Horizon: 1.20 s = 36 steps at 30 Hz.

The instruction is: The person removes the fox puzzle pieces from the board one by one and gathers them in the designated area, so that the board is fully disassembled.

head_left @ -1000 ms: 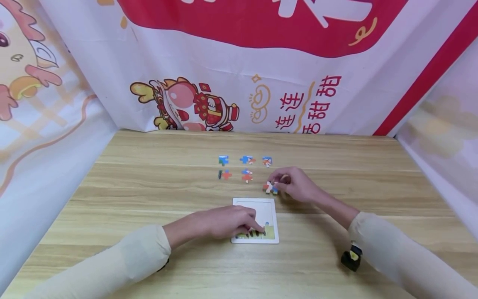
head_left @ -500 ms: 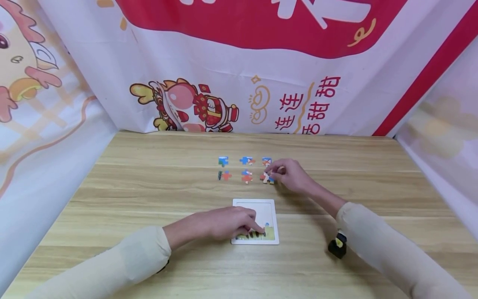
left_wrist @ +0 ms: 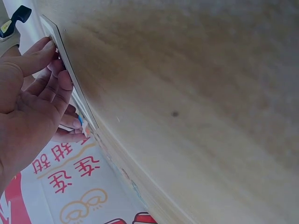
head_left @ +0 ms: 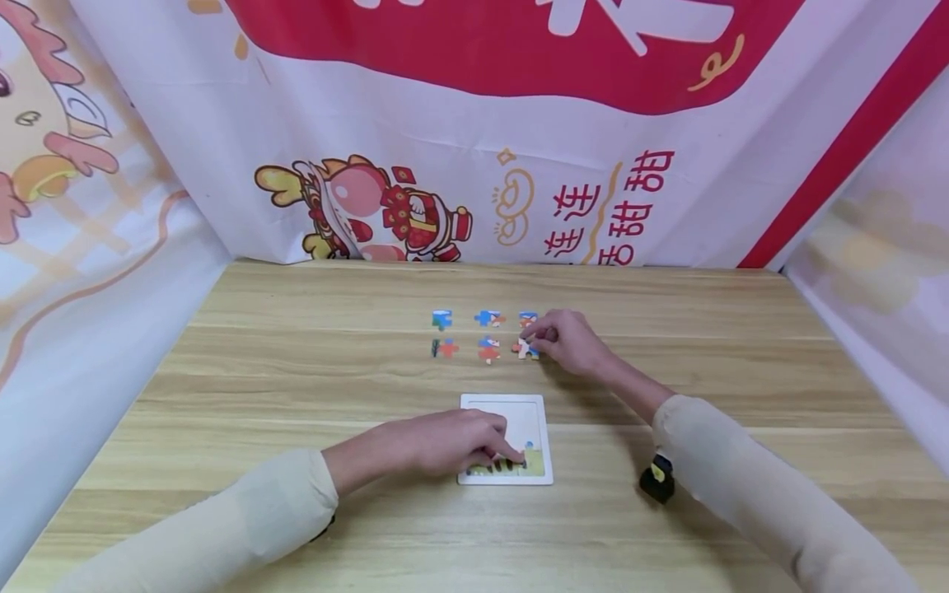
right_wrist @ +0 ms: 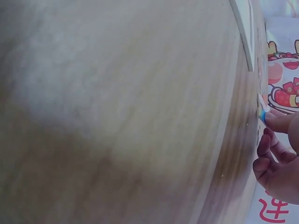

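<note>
My left hand (head_left: 461,442) lies over the lower left of a white puzzle tray (head_left: 548,432), its extended index finger touching fitted pieces in the bottom part. Green-yellow picture pieces (head_left: 532,464) fill that bottom strip; the upper part shows white backing. Seen in the left wrist view, thumb and fingertips are right at the tray (left_wrist: 70,63). Beyond the tray, my right hand (head_left: 572,342) pinches a white, orange and blue puzzle piece (head_left: 525,351) close over the table. In the right wrist view the thumb is on this piece (right_wrist: 261,115).
Several loose puzzle pieces stand in two rows behind the tray, among them a blue-green piece (head_left: 441,319), a blue-orange piece (head_left: 489,318) and a red piece (head_left: 488,350). A printed cloth (head_left: 415,115) rises at the wooden table's (head_left: 334,329) back edge.
My right hand has moved away from me and slightly left with the puzzle piece, bringing it beside the lower row of loose pieces. The left hand has stayed on the tray.
</note>
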{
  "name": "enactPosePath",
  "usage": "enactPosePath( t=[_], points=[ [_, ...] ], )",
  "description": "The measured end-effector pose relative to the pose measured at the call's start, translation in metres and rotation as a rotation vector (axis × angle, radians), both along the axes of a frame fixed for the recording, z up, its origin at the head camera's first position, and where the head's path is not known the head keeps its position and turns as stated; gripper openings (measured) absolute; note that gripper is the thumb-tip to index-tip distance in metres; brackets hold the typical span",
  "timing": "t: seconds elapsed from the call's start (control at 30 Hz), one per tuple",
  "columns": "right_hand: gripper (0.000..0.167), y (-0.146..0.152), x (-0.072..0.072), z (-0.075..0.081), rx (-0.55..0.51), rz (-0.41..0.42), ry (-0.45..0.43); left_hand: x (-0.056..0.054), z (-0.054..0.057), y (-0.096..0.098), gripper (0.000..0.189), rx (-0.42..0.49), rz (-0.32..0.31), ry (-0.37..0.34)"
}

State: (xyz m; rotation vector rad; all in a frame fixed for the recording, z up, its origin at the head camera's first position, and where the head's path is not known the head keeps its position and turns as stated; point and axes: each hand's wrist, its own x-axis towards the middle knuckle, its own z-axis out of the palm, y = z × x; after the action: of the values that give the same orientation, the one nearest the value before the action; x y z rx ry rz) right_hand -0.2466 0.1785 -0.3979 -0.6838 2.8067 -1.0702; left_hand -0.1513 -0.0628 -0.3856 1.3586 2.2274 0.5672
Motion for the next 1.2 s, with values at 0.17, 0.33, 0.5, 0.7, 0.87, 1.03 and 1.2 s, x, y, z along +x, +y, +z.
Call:
enactPosePath(
  t=[0.17, 0.33, 0.5, 0.7, 0.87, 1.03, 1.2],
  points=[
    [0.015, -0.0014, -0.0015, -0.0007, 0.034, -0.006, -0.01, 0.0003, 0.0003, -0.0001, 0.033, 0.0, -0.007, 0.013],
    [0.015, -0.0014, -0.0023, -0.0016, 0.064, -0.005, -0.005, 0.0003, -0.0009, -0.0007, 0.033, 0.019, -0.023, 0.027],
    [0.015, -0.0015, -0.0034, -0.0023, 0.085, -0.016, -0.004, 0.0006, -0.0012, -0.0012, 0.034, 0.026, -0.029, 0.041],
    [0.013, -0.0019, -0.0022, -0.0022, 0.108, -0.017, 0.018, 0.0006, -0.0006, -0.0014, 0.034, 0.025, -0.026, 0.032],
    [0.014, -0.0031, -0.0018, -0.0013, 0.109, -0.011, 0.03, 0.0004, -0.0002, -0.0007, 0.032, 0.009, 0.003, 0.001],
    [0.015, -0.0042, -0.0006, -0.0006, 0.105, -0.016, 0.026, 0.0004, -0.0011, -0.0004, 0.033, 0.007, 0.017, -0.014],
    [0.015, -0.004, 0.0031, 0.001, 0.07, -0.021, 0.019, 0.0008, -0.0017, -0.0007, 0.033, 0.007, 0.019, -0.013]
  ],
)
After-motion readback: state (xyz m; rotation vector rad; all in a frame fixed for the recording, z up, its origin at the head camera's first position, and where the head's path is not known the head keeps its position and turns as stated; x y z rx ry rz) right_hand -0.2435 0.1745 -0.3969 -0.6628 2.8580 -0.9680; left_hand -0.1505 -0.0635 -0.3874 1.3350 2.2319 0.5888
